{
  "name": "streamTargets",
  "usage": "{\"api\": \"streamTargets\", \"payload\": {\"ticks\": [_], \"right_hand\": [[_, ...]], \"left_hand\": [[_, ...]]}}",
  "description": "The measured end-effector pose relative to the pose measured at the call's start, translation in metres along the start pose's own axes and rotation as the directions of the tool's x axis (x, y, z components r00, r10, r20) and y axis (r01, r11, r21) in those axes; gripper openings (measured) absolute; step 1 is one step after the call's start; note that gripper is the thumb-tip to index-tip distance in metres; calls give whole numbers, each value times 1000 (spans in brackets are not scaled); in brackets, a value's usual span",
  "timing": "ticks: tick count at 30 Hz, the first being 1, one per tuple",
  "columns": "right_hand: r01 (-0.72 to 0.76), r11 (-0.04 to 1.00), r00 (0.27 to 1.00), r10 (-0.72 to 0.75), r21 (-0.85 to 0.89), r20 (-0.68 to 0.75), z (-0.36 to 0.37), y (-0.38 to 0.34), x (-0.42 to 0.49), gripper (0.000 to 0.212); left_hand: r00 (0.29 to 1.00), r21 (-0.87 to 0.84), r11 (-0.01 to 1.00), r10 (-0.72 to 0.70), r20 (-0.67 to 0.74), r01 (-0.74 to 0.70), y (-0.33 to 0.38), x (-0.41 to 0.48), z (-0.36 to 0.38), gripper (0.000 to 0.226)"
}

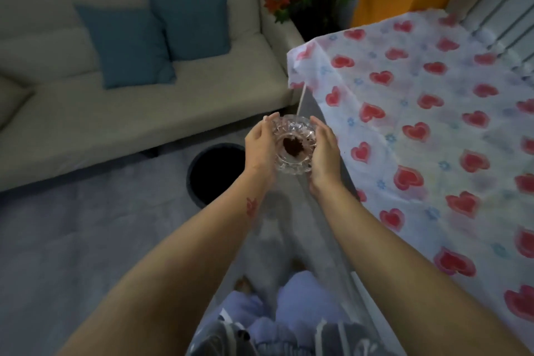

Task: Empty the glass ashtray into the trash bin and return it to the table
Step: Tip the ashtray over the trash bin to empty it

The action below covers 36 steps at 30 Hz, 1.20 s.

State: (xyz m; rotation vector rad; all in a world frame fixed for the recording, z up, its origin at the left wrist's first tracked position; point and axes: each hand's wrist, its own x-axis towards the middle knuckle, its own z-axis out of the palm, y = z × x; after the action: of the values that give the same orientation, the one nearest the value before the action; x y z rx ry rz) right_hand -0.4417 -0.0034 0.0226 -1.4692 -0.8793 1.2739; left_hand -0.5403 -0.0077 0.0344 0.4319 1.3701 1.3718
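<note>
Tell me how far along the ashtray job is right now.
Done: the glass ashtray is off the table, held upright between the left hand and right hand. In hand: carrying it toward the trash bin on the floor, just left of the hands. Left: the dark ash is still inside, so tipping it into the bin and setting the ashtray back on the table remain.
</note>
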Motion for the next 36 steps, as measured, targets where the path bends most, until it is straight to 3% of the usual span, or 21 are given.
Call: {"api": "streamTargets", "payload": {"ticks": [7,14,18,30,36], "right_hand": [[-6,998,989,16,-68,144,75,29,23,27],[-45,983,964,90,-178,251,122,78,62,32],[-44,979,955,100,-200,279,142,133,90,30],[3,966,944,83,-257,321,185,341,161,28],[14,969,942,70,-248,327,201,437,191,29]], "left_hand": [[984,66,997,42,-176,-31,4,46,-62,38],[953,46,999,28,-302,-14,-35,106,-107,38],[945,69,998,27,-325,-5,-78,140,-133,38],[919,332,940,196,-342,-77,-271,244,-227,44],[880,529,837,349,-322,-138,-346,291,-272,41]]}}
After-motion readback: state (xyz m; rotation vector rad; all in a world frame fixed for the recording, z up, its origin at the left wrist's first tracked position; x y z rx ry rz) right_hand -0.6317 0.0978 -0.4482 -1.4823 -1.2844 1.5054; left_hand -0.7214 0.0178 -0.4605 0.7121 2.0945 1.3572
